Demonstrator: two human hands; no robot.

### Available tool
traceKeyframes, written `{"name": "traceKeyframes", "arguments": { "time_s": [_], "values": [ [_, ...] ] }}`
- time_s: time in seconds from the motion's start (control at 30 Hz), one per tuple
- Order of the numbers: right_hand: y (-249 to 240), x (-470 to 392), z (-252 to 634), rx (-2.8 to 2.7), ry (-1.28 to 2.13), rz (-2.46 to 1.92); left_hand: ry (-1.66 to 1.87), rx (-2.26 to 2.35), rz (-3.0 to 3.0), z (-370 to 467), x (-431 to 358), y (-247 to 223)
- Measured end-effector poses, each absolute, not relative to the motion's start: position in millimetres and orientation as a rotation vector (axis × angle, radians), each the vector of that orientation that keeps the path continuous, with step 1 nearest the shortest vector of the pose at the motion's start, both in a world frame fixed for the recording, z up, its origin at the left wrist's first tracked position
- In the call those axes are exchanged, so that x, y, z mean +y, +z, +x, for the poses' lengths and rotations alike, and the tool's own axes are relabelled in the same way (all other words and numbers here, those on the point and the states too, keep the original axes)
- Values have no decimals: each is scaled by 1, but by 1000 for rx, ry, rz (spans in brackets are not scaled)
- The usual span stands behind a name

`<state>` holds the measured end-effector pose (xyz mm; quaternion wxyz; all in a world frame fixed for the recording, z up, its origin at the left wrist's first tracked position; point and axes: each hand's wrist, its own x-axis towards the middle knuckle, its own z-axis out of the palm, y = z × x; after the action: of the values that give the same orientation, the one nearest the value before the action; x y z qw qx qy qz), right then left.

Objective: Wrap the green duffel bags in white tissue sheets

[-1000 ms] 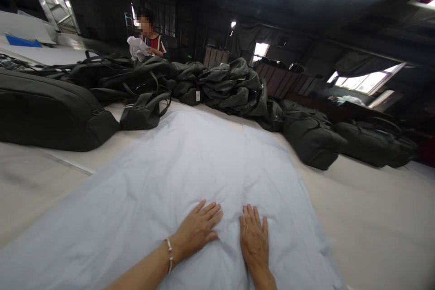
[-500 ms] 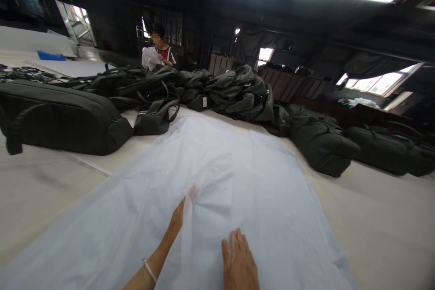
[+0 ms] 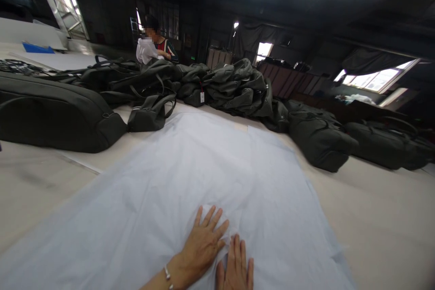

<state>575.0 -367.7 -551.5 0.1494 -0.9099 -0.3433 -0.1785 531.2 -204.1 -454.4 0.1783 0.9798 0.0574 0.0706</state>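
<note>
A large thin white sheet [image 3: 163, 181], paper or fabric, is spread over the table before me, lightly wrinkled. My left hand [image 3: 203, 240] lies palm down on it with the fingers spread, a silvery bracelet at the wrist. Close beside it, my right hand [image 3: 235, 265] rests on the sheet near the bottom edge of the view, fingers stretched forward. The sheet puckers slightly between the two hands. Neither hand grips anything.
Dark green bags line the table's far side: a long bag [image 3: 57, 113] at left, a small bag [image 3: 149, 113], a heap of bags [image 3: 234, 86] and a boxy bag [image 3: 319, 138] at right. Beyond them a person [image 3: 163, 49] holds white material [image 3: 146, 50].
My left hand has come out from under a fold of the sheet and now lies spread on top. The raised fold is down flat. My right hand stays nearly in place.
</note>
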Motion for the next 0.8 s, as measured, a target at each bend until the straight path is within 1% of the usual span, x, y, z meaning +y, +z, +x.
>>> {"name": "traceKeyframes", "arguments": {
  "time_s": [0.07, 0.2, 0.47, 0.57, 0.7, 0.8],
  "values": [
    [-551, -370, 575, -978, -542, -2603, 177, 149, 2769, 530, -204, -456],
    [-550, -372, 577, -1085, -498, -2583, 129, 132, 2766, 525, -203, -458],
    [-549, -367, 579, -1089, -551, -2523, 12, 287, 2790, 518, -212, -462],
    [-549, -366, 575, -1064, -609, -2482, 71, 296, 2849, 518, -215, -460],
    [-548, -367, 568, -1034, -618, -2454, 200, 195, 2956, 521, -213, -453],
    [-546, -369, 563, -966, -602, -2471, 197, 224, 2960, 532, -211, -439]
  ]
}}
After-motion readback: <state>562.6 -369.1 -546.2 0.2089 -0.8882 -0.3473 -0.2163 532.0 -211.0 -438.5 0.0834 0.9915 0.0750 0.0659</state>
